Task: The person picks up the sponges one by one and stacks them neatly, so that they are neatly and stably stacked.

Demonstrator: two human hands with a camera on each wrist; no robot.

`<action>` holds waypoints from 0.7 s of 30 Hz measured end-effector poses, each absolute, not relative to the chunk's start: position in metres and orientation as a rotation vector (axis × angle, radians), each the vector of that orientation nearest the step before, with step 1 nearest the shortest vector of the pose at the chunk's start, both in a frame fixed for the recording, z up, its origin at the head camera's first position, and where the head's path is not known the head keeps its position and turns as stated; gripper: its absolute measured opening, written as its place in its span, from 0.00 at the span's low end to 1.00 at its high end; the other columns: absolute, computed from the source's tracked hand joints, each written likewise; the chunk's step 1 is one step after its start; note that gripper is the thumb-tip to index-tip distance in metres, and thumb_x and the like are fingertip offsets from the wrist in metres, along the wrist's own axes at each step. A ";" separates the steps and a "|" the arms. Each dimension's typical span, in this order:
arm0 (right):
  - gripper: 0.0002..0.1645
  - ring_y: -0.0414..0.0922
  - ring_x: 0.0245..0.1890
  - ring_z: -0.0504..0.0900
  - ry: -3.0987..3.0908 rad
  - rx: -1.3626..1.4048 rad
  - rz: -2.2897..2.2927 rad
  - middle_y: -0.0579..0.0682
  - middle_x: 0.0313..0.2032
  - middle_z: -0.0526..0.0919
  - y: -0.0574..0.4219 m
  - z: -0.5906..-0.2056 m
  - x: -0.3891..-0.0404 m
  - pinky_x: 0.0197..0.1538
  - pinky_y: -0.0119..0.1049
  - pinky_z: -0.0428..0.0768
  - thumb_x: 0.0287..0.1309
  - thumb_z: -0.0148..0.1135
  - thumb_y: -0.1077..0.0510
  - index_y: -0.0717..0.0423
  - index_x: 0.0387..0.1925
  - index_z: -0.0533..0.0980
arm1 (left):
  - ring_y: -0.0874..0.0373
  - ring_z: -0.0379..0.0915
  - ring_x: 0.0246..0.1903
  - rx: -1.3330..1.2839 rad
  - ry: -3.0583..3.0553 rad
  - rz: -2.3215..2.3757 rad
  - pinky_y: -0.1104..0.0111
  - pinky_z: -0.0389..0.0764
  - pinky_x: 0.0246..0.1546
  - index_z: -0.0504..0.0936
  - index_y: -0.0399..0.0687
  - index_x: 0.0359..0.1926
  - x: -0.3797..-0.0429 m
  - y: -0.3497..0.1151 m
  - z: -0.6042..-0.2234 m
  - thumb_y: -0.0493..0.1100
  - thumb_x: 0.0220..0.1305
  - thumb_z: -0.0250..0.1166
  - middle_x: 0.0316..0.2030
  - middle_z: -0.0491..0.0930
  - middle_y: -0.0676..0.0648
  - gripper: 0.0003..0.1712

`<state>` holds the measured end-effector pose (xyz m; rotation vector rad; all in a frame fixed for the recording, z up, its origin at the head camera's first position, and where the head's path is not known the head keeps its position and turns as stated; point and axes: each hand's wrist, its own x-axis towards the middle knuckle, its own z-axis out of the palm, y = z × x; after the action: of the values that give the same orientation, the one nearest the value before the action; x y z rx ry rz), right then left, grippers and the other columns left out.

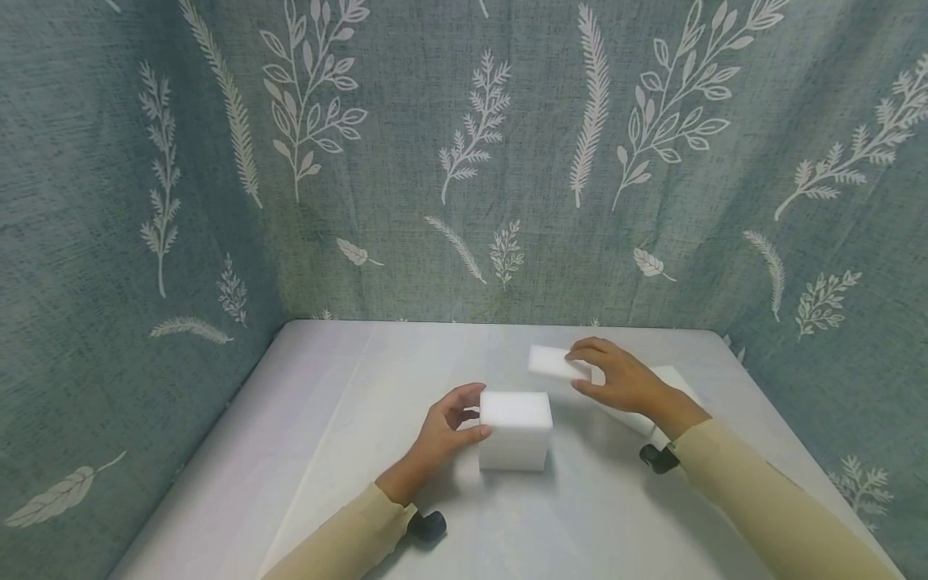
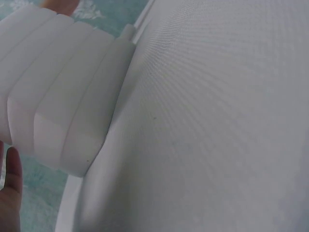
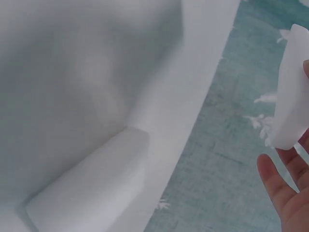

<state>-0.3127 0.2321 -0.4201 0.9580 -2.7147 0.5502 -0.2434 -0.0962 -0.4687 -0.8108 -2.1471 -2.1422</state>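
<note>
Several white sponge-like blocks stand in a neat stack on the table; seams between the layers show in the left wrist view. My left hand holds the stack at its left side, thumb at the front edge and fingers toward the back corner. Behind the stack and to its right, my right hand grips another white block by its right end, thumb below and fingers on top. That block is raised above the table, partly cut off in the right wrist view.
More white blocks lie on the white table beneath and beyond my right wrist, partly hidden by it; one block shows in the right wrist view. A green leaf-patterned curtain borders the table's back and sides.
</note>
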 end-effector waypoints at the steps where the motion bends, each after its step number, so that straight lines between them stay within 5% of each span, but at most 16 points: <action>1: 0.24 0.50 0.60 0.70 -2.710 0.965 0.556 0.49 0.58 0.74 0.231 -0.419 -0.312 0.60 0.53 0.70 0.60 0.65 0.48 0.51 0.56 0.77 | 0.45 0.72 0.53 -0.813 -2.147 -2.143 0.42 0.67 0.57 0.69 0.34 0.63 -0.244 -0.096 -0.469 0.31 0.55 0.71 0.52 0.77 0.37 0.35; 21: 0.22 0.50 0.59 0.71 -2.547 1.077 0.651 0.49 0.57 0.74 0.225 -0.411 -0.290 0.58 0.54 0.73 0.57 0.69 0.52 0.50 0.54 0.78 | 0.43 0.71 0.54 -0.810 -2.122 -2.180 0.39 0.64 0.58 0.69 0.33 0.63 -0.244 -0.096 -0.469 0.31 0.54 0.71 0.52 0.76 0.35 0.35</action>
<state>-0.2902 0.2246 -0.4112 1.0770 -2.5471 0.6511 -0.2436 -0.0960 -0.4688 -0.8102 -2.1220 -2.1797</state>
